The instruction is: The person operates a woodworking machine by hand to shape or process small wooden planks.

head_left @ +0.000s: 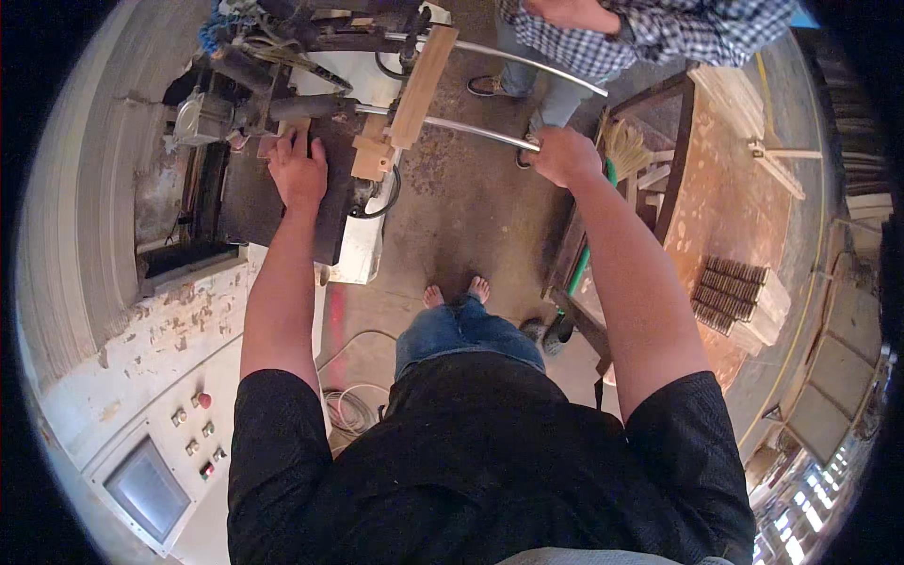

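My left hand [299, 174] lies on the dark flat bed [254, 202] of a machine, fingers stretched forward and somewhat apart. Its fingertips touch or nearly touch a small wooden piece [294, 124], partly hidden at the machine head. With fingers curled, my right hand [568, 156] closes round the free end of the nearer metal rod [480, 132]. That rod and a second, farther metal rod [537, 64] run out from the machine. A wooden board [424, 87] lies across both rods, and small wooden blocks [372, 157] sit beside its near end.
Across the rods stands another person in a checked shirt [650, 38]. At right, a worn wooden table [725, 188] carries stacked slotted wood pieces [730, 294]; a broom [623, 146] leans by it. A control panel [179, 452] is at lower left, with a coiled hose [350, 410] on the floor.
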The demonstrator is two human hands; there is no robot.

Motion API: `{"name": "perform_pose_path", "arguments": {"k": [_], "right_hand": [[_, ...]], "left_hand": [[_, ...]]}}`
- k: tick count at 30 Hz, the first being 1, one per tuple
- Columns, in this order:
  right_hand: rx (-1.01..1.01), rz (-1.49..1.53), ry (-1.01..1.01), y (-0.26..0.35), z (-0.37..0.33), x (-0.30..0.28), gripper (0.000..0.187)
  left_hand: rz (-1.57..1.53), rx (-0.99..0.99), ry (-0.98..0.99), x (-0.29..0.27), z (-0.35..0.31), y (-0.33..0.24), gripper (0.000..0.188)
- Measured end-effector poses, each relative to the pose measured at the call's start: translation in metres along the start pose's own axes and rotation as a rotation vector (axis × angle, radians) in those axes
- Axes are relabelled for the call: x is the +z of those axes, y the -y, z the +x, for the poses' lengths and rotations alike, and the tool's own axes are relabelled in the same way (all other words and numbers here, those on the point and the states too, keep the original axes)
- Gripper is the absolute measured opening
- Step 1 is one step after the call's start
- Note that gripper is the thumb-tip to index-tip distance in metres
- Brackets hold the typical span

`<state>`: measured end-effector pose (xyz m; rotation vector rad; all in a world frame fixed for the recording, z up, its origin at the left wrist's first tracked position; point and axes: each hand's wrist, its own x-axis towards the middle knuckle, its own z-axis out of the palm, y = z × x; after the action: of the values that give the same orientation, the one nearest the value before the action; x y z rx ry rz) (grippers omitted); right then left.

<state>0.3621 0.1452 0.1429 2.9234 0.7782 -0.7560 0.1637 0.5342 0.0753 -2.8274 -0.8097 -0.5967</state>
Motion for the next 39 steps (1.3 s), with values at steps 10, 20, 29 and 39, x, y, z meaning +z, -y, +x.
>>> {"name": "perform_pose_path", "arguments": {"k": [10, 20, 29, 39], "right_hand": [[-0.113, -0.033, 0.065, 0.000, 0.010, 0.007, 0.045], [-0.072, -0.049, 0.013, 0.012, 0.011, 0.011, 0.048], [-0.031, -0.053, -0.038, 0.015, 0.013, 0.018, 0.045], [-0.065, -0.085, -0.001, 0.016, 0.018, 0.018, 0.043]], "left_hand": [[0.040, -0.041, 0.169, -0.011, 0.005, -0.001, 0.050], [-0.085, -0.068, 0.145, -0.009, 0.006, 0.010, 0.047], [-0.124, -0.037, 0.139, -0.006, 0.009, 0.016, 0.053], [-0.223, -0.086, 0.392, -0.017, 0.018, 0.024, 0.063]]}}
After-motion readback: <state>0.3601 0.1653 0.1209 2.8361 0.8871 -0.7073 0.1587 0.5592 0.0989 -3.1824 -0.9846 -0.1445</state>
